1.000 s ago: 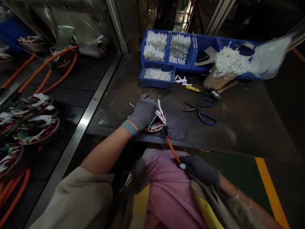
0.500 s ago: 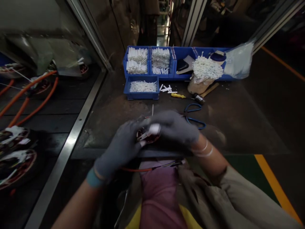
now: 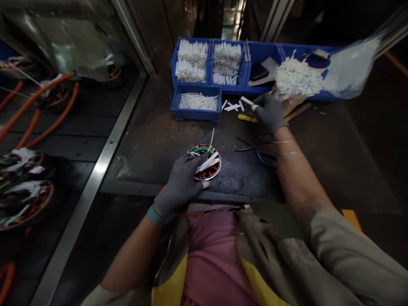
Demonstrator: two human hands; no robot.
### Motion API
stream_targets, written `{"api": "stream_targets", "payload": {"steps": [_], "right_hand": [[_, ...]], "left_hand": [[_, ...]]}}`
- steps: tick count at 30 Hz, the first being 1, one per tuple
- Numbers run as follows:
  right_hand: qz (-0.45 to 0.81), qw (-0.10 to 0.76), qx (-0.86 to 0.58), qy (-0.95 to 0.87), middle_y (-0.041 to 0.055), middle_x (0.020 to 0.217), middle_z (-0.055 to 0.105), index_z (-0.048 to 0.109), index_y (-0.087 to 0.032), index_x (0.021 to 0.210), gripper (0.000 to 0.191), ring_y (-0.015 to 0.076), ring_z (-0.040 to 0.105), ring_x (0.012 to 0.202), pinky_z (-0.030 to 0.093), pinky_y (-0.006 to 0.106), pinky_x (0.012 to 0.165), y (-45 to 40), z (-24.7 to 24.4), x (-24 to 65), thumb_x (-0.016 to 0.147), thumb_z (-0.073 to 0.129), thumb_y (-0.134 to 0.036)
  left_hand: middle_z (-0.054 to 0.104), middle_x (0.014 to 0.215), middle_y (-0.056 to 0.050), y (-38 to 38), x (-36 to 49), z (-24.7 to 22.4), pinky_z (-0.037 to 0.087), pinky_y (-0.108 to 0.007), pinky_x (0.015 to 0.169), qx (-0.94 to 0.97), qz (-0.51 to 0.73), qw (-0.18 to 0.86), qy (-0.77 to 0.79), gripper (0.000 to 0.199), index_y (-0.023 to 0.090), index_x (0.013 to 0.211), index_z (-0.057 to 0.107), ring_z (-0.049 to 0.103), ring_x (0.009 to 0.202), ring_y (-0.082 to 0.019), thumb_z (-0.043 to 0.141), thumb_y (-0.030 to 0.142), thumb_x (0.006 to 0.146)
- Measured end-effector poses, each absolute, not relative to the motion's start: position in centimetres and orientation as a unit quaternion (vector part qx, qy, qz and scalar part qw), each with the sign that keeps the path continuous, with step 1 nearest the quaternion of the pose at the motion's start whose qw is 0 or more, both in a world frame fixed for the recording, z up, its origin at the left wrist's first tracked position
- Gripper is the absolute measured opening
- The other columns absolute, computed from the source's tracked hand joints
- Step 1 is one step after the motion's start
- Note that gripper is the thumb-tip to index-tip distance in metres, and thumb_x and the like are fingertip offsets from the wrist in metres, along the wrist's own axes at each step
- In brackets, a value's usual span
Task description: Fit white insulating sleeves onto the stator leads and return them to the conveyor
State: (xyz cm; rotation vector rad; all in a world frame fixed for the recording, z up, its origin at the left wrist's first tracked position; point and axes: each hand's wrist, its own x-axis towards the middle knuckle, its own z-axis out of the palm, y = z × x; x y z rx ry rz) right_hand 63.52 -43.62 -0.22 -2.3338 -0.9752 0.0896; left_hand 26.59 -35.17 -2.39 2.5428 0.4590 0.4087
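A round motor stator (image 3: 208, 173) with red-brown windings rests on the bench near its front edge. My left hand (image 3: 183, 182), in a grey glove with a bare thumb tip, closes round its left side, fingers over the top and thumb at the near rim. Several white sleeves (image 3: 209, 161) lie across the stator, and a thin white strand sticks up at the back. Farther out on the right, my gloved right hand (image 3: 270, 112) pinches a short white tube (image 3: 246, 100) at its fingertips, beside a few loose white tubes (image 3: 232, 107). Its other fingers are partly hidden.
Blue bins (image 3: 210, 78) of white tubes line the back, with a blue tray (image 3: 196, 114) of thin white strips in front. A wrapped white bundle (image 3: 298, 78), yellow-handled tool (image 3: 247, 118) and blue-handled scissors (image 3: 263, 157) lie right. More stators (image 3: 28, 204) and orange hoses (image 3: 38, 93) are left.
My right hand has left the stator and reached forward and right to the loose tubes, taking one up. My left hand stays on the stator. The view has shifted a little.
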Motion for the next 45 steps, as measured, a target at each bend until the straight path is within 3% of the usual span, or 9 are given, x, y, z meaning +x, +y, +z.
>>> {"api": "stream_targets", "payload": {"steps": [3, 6, 12, 18, 26, 32, 35, 38, 45], "right_hand": [[0.148, 0.462, -0.732, -0.478, 0.0054, 0.096, 0.075, 0.074, -0.014, 0.105, 0.022, 0.0171, 0.066, 0.086, 0.052, 0.029, 0.077, -48.4, 1.1, 59.4, 0.087, 0.076, -0.026], [0.313, 0.437, -0.654, -0.533, 0.0026, 0.092, 0.075, 0.076, -0.019, 0.096, 0.022, 0.0201, 0.067, 0.084, 0.053, 0.031, 0.077, -52.2, 1.0, 54.3, 0.087, 0.079, -0.039], [0.294, 0.460, -0.666, -0.509, 0.0021, 0.095, 0.075, 0.075, -0.019, 0.100, 0.018, 0.0195, 0.066, 0.087, 0.049, 0.030, 0.078, -52.4, -1.9, 49.1, 0.092, 0.071, -0.035], [0.464, 0.454, -0.616, -0.446, 0.0000, 0.076, 0.069, 0.071, -0.016, 0.092, 0.029, 0.0158, 0.061, 0.064, 0.046, 0.026, 0.061, -50.3, -1.8, 47.0, 0.090, 0.071, -0.045], [0.294, 0.460, -0.678, -0.493, 0.0039, 0.088, 0.076, 0.077, -0.021, 0.098, 0.021, 0.0198, 0.066, 0.081, 0.050, 0.031, 0.073, -51.0, -3.2, 39.8, 0.094, 0.064, -0.036], [0.511, 0.551, -0.545, -0.371, 0.0026, 0.088, 0.075, 0.072, -0.022, 0.130, 0.046, 0.0172, 0.067, 0.070, 0.055, 0.029, 0.063, -52.6, -4.5, 39.3, 0.095, 0.068, -0.052], [0.486, 0.524, -0.543, -0.441, 0.0051, 0.105, 0.078, 0.068, -0.023, 0.140, 0.047, 0.0212, 0.073, 0.090, 0.060, 0.034, 0.080, -53.1, -4.0, 40.2, 0.097, 0.066, -0.043], [0.338, 0.480, -0.609, -0.534, 0.0066, 0.125, 0.077, 0.073, -0.025, 0.132, 0.037, 0.0257, 0.072, 0.114, 0.056, 0.042, 0.100, -53.2, -3.1, 41.5, 0.098, 0.064, -0.033], [0.218, 0.365, -0.592, -0.685, 0.0078, 0.138, 0.072, 0.063, -0.026, 0.146, 0.046, 0.0253, 0.070, 0.122, 0.055, 0.041, 0.103, -52.1, -2.5, 42.1, 0.102, 0.052, -0.023]], "left_hand": [[0.062, 0.151, -0.013, -34.7, 26.3, -1.5, 0.047, -0.053, 0.117, 0.933, 0.110, 0.308, 0.151, 0.081, 0.022, 0.153, 0.056, 0.059, 0.138, -0.037, 0.083, 0.033, 0.077], [0.056, 0.158, -0.012, -34.1, 26.1, -0.8, 0.042, -0.052, 0.123, 0.929, 0.079, 0.340, 0.120, 0.084, 0.020, 0.159, 0.049, 0.052, 0.145, -0.036, 0.077, 0.032, 0.081], [0.057, 0.157, -0.011, -33.9, 26.3, -0.7, 0.041, -0.051, 0.124, 0.926, 0.094, 0.350, 0.101, 0.080, 0.020, 0.158, 0.051, 0.053, 0.145, -0.035, 0.074, 0.030, 0.082], [0.057, 0.157, -0.013, -34.4, 26.2, -1.5, 0.041, -0.049, 0.123, 0.938, 0.108, 0.312, 0.107, 0.085, 0.019, 0.158, 0.051, 0.054, 0.144, -0.036, 0.079, 0.032, 0.079], [0.065, 0.146, -0.013, -33.9, 25.4, -2.3, 0.046, -0.049, 0.118, 0.936, 0.174, 0.289, 0.100, 0.083, 0.021, 0.152, 0.056, 0.061, 0.134, -0.033, 0.084, 0.043, 0.077], [0.070, 0.132, -0.008, -38.8, 22.9, -3.3, 0.048, -0.050, 0.110, 0.905, 0.313, 0.174, 0.231, 0.030, 0.029, 0.115, 0.078, 0.063, 0.124, -0.031, 0.079, 0.042, 0.088], [0.070, 0.126, -0.009, -39.8, 22.9, -4.1, 0.050, -0.049, 0.101, 0.907, 0.303, 0.147, 0.253, 0.020, 0.030, 0.105, 0.082, 0.064, 0.113, -0.030, 0.079, 0.042, 0.089], [0.070, 0.114, -0.009, -39.2, 23.3, -4.7, 0.051, -0.046, 0.096, 0.900, 0.325, 0.169, 0.236, 0.018, 0.029, 0.101, 0.082, 0.064, 0.105, -0.027, 0.080, 0.042, 0.089], [0.068, 0.112, -0.008, -38.0, 22.1, -5.2, 0.058, -0.043, 0.096, 0.841, 0.389, 0.286, 0.244, 0.019, 0.023, 0.096, 0.076, 0.065, 0.110, -0.025, 0.078, 0.041, 0.091]]}}
